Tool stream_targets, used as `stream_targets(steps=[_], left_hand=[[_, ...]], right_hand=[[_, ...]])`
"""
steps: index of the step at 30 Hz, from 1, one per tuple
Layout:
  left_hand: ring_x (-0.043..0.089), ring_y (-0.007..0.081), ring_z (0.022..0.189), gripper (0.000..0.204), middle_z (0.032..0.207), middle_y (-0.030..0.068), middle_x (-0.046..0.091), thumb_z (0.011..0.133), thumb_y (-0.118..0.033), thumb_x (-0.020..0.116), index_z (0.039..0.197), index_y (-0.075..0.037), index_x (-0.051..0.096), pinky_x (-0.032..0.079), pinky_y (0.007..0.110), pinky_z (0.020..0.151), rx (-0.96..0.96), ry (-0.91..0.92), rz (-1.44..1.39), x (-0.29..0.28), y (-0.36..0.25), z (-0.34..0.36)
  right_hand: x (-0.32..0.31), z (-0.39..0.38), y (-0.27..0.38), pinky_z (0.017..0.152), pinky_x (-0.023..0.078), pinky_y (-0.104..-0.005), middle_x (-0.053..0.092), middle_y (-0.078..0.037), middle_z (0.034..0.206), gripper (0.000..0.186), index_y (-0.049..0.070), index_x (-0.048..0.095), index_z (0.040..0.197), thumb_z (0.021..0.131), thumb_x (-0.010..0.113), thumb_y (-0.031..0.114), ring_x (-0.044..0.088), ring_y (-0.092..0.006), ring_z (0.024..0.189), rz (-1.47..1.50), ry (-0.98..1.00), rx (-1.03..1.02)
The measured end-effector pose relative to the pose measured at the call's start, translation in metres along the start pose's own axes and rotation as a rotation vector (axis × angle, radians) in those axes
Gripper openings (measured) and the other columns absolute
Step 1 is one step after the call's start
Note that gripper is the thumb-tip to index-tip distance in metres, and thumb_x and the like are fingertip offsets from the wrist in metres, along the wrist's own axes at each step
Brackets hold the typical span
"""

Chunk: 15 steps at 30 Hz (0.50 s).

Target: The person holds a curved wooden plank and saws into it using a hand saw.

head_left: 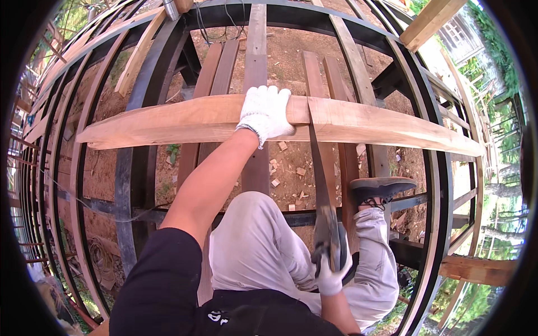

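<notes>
Timber beam (pixel 185 120), pale and long, lies crosswise in front of the person, over the brown planks (pixel 256 75) and dark metal rails (pixel 126 196) of an open frame. Its grain shows along the upper face, and its ends reach out to left and right, curved by the lens.

The left grip (pixel 264 112), in a white knitted glove, is clamped on the beam from above, left of the saw, with the fingers bent over the far edge and the thumb set off to the right. The right grip (pixel 332 274), also gloved, is closed around the handle of a hand saw (pixel 321 173), low in the view and near the right leg. The dark blade runs away from the person and crosses the beam just beside the left thumb (how deep the teeth sit in the wood, I cannot tell).

Below the beam, wood chips (pixel 301 171) lie scattered on brown soil (pixel 286 53). The left knee (pixel 255 221), in pale trousers, is bent in the middle, between the forearms. A dark shoe (pixel 384 187) is on the right, on the near side of the beam. Thin black cables (pixel 206 28) hang at the top.
</notes>
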State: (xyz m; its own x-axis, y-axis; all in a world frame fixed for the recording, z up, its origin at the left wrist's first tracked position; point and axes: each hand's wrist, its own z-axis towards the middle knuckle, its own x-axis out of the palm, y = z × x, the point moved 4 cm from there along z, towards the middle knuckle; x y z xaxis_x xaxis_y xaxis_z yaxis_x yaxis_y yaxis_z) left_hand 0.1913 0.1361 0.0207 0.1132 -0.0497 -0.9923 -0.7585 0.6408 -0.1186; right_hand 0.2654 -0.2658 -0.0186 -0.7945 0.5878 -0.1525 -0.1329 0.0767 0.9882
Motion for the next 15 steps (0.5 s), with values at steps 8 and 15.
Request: stream_targets(steps=[8,15], left_hand=[[0.065,0.0321,0.122,0.083,0.126,0.0153,0.069,0.07,-0.06,0.086,0.134,-0.013,0.065,0.048,0.044,0.105,0.024,-0.009,-0.021,0.0,-0.017,0.011],[0.065,0.0294,0.119,0.081,0.124,0.0131,0.068,0.07,-0.058,0.083,0.135,-0.015,0.064,0.047,0.043,0.101,-0.012,0.037,0.001,0.001,-0.006,0.001]], right_hand=[[0.071,0.215,-0.01,0.109,0.053,-0.0389,0.072,-0.02,0.138,0.062,-0.003,0.057,0.151,0.092,0.073,0.006,0.07,-0.022,0.126,-0.174,-0.084,-0.209],[-0.01,-0.02,-0.023,0.09,0.057,-0.0322,0.07,-0.019,0.136,0.071,-0.009,0.048,0.156,0.093,0.071,0.015,0.071,-0.0187,0.105,-0.072,-0.026,0.008]])
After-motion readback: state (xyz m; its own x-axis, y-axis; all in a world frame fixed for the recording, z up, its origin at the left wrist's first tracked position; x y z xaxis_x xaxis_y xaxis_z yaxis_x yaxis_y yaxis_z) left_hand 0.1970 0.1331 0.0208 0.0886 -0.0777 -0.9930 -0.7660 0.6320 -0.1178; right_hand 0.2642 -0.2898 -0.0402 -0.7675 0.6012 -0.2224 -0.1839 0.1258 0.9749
